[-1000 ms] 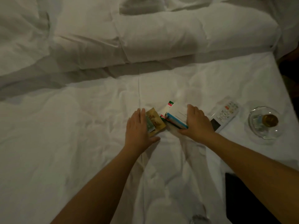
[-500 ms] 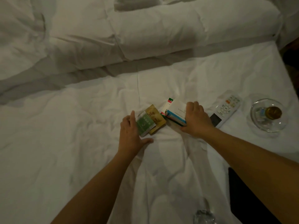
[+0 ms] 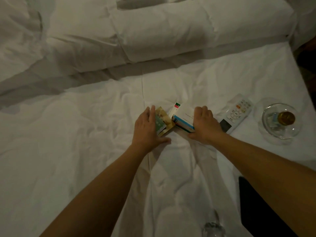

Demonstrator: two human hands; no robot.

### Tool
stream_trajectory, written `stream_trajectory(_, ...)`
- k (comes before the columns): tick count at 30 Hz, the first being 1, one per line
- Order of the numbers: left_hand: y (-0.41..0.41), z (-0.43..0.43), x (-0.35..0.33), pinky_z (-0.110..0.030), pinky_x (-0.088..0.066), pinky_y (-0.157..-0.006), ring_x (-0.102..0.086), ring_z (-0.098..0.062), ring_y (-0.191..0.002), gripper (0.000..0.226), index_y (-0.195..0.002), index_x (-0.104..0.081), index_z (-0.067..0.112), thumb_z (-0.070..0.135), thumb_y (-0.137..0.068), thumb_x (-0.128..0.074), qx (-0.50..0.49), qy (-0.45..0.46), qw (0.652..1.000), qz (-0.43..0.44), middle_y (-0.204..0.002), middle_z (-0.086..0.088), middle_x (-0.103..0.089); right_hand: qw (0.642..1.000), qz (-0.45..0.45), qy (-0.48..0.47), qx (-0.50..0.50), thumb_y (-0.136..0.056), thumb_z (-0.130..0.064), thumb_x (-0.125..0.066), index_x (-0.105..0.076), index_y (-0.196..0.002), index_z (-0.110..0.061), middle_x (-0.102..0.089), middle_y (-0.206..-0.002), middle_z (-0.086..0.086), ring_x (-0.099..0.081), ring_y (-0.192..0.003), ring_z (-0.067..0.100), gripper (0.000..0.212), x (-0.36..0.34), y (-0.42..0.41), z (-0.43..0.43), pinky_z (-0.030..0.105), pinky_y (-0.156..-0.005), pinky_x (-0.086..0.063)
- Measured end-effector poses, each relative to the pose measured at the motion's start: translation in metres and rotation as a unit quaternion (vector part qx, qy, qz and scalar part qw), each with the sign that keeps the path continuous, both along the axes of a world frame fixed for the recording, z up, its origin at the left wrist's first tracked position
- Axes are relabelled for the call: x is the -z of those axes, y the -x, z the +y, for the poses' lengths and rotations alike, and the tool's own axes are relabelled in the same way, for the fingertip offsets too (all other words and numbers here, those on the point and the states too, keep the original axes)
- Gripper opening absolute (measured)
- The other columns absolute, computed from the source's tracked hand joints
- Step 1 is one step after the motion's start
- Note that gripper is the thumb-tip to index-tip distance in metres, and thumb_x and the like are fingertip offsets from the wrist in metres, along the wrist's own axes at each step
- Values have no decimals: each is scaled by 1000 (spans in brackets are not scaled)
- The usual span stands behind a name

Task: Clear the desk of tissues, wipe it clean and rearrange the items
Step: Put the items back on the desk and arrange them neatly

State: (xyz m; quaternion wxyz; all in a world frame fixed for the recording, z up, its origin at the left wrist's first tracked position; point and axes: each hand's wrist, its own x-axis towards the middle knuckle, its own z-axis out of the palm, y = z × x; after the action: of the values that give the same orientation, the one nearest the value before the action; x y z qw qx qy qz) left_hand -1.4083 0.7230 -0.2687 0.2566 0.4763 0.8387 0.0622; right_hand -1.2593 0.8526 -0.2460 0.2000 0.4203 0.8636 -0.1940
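Nearest you, short of both hands: a clear glass object [image 3: 212, 228] and, beside your right forearm, a dark flat item [image 3: 253, 211].

At the grip: your left hand [image 3: 148, 129], fingers straight and together, presses the green packet [image 3: 159, 124] lying on the gold packet [image 3: 165, 117]. Your right hand [image 3: 204, 125] lies flat against the stacked boxes [image 3: 183, 118], white with blue edges.

Likely purpose: squaring both piles together on the sheet [image 3: 85, 151].

Right of the grip: remote [image 3: 236, 113], then glass dish [image 3: 266, 129] holding a small amber bottle [image 3: 286, 118].

Beyond: duvet [image 3: 171, 31].
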Motion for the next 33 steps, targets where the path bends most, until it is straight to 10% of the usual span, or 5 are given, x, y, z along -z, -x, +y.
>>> stream_trajectory(11,-2,-2,4,-29,-32,-97,-37,-23,-114,82,-142,-28,13,48,-80,-68,35,44,997,55,-130,-8,-38,1000,8,-8,-9,-74,-36,-78,-26,-127,-7,-33,-128,12,-36,-117,27,79,1,-2,-1,36,-89,-41)
stream_trajectory(26,-2,-1,-4,-31,-41,-86,-48,-23,-105,71,-122,-38,11,47,-74,-76,-11,122,990,76,-116,-8,-49,1000,6,10,0,-71,-39,-79,-26,-128,-10,-34,-128,12,-37,-116,26,83,0,-1,2,36,-88,-46)
stream_trajectory(33,0,-8,-8,-34,-45,-78,-54,-26,-102,75,-124,-35,13,50,-73,-76,-36,128,990,55,-117,-9,-51,977,65,164,123,-87,-55,-56,-27,-145,-16,-37,-140,13,-35,-128,33,76,-16,3,11,41,-99,-36)
